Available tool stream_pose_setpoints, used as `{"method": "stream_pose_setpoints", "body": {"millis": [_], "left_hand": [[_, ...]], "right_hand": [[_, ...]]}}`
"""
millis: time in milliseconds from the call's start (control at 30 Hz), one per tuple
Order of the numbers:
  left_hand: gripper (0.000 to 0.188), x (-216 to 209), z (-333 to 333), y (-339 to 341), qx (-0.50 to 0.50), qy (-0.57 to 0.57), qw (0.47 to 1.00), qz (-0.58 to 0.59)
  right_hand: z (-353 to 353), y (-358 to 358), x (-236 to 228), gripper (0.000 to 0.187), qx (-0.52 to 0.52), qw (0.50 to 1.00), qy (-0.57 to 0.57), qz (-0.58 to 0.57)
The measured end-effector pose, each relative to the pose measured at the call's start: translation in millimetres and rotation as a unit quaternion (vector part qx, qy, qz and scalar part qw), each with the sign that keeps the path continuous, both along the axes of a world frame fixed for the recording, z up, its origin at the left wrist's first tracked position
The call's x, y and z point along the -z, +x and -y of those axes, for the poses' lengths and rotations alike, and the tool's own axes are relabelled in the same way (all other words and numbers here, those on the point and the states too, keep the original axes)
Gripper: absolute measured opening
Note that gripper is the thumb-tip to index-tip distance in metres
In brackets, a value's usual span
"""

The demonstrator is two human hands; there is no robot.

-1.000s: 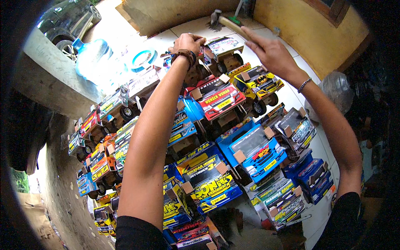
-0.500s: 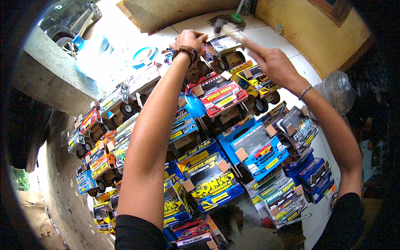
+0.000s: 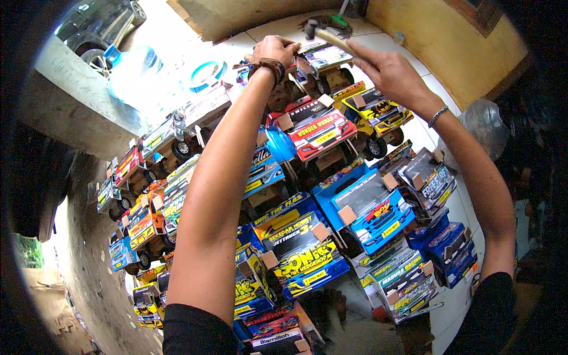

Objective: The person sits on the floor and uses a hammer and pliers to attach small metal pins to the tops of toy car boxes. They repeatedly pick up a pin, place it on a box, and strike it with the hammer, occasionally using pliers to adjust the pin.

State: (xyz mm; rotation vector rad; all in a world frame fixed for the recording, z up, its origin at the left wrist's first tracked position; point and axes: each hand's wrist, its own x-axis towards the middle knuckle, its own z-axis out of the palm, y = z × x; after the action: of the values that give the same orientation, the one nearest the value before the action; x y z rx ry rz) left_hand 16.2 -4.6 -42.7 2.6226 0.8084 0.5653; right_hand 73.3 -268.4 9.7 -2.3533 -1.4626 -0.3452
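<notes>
"What's in the right hand [image 3: 393, 77]?"

"A hammer [image 3: 335, 39]. The fingers are wrapped around the pale handle, and the head points far and left, just to the right of the left hand [image 3: 276, 52] and a little beyond it."

"And that left one, what's its grip?"

"Narrow: the fingers are bunched together, pointing right, over the far end of the toy trucks. I can't tell whether it pinches anything; the hand hides it."

"Which truck is by it?"

"A white-topped truck [image 3: 332, 54], just to its right. Nearer to us stands a red truck [image 3: 322, 135], with a yellow truck [image 3: 381, 115] on that one's right."

"And nearer still?"

"A blue truck [image 3: 378, 216], with small brown blocks [image 3: 347, 215] at its front, and a blue-and-yellow truck [image 3: 305, 260] to its left."

"What's on the far left?"

"A blue basin [image 3: 220, 73] with small bits in it, and left of that a big water jug [image 3: 133, 77]."
</notes>
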Motion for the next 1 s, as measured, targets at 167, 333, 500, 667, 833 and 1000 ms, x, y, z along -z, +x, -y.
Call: {"method": "stream_pose_setpoints", "body": {"millis": [167,333,500,667,833,1000], "left_hand": [[0.031,2.8,-4.3,2.7,0.013,-0.042,0.999,0.014],[0.025,4.1,-8.1,7.9,0.009,-0.094,0.996,0.005],[0.025,5.1,-8.0,8.4,0.012,-0.085,0.996,0.011],[0.025,5.1,-8.1,8.1,0.003,-0.080,0.997,0.005],[0.036,4.9,-6.8,5.6,0.019,-0.010,0.999,0.024],[0.035,2.7,-2.7,1.2,0.012,-0.015,1.000,0.020]], "right_hand": [[1.2,9.7,-14.2,0.039,-0.023,0.994,0.109,0.018],[11.7,-1.9,-5.7,0.039,-0.027,0.998,0.056,0.020],[13.9,-15.1,1.0,0.040,0.049,0.997,-0.012,-0.057],[12.2,-10.3,-5.3,0.041,0.034,0.998,0.020,-0.053],[7.3,-1.6,1.9,0.041,-0.014,0.996,0.082,-0.035],[9.9,3.1,3.0,0.043,-0.002,0.998,-0.009,-0.067]]}}
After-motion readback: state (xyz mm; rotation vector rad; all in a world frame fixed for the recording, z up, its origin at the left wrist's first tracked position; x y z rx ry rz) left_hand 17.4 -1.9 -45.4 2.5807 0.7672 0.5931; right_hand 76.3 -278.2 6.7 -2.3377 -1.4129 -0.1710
